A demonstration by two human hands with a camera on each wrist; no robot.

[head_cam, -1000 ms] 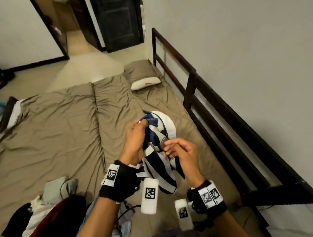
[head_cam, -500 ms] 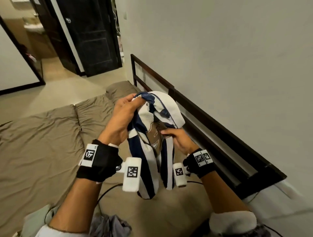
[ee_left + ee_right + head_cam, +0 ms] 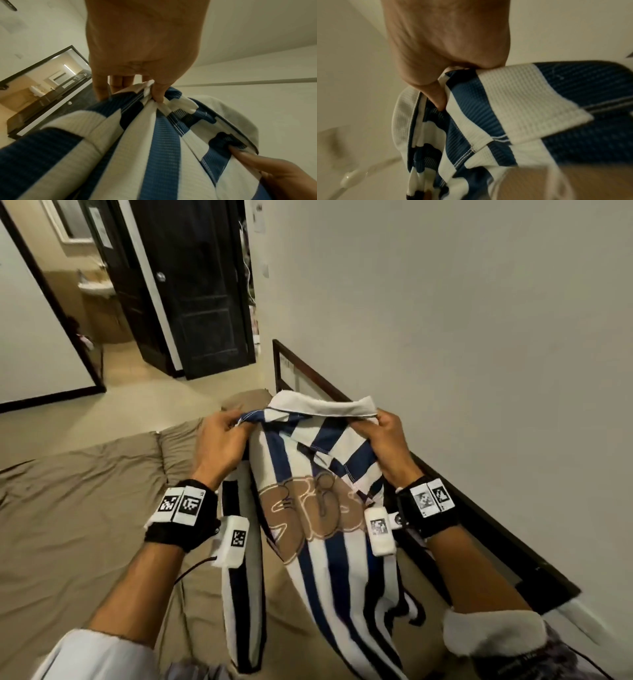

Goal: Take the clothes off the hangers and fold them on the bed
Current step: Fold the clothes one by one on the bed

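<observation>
Both hands are up in front of the chest, and between them hangs the striped shirt (image 3: 329,508), blue and white, held clear above the bed (image 3: 85,508). Below the fingers the shirt drops in long folds, a tan emblem (image 3: 308,508) across its middle, and its lower end trails toward the mattress. The left hand (image 3: 222,446) pinches a bunched bit of blue-and-white cloth at the shirt's top edge; in the left wrist view the thumb (image 3: 158,93) presses that gather tight, with the other fingers curled behind the fabric. The right hand (image 3: 387,446) grips the opposite shoulder, fingers curled round the cloth just under the white collar (image 3: 329,405); the right wrist view shows one finger (image 3: 435,97) tucked into a fold beside a white ribbed edge. The collar stretches straight across from one set of fingers to the other. Under and to the left of the fingers lies the brown sheet of the bed, rumpled. To the right of the right fingers a dark bed rail (image 3: 479,525) runs along the pale wall (image 3: 479,337). Beyond the fingers, farther off, a dark door (image 3: 195,302) stands by an open doorway with a washbasin (image 3: 94,289) inside.
</observation>
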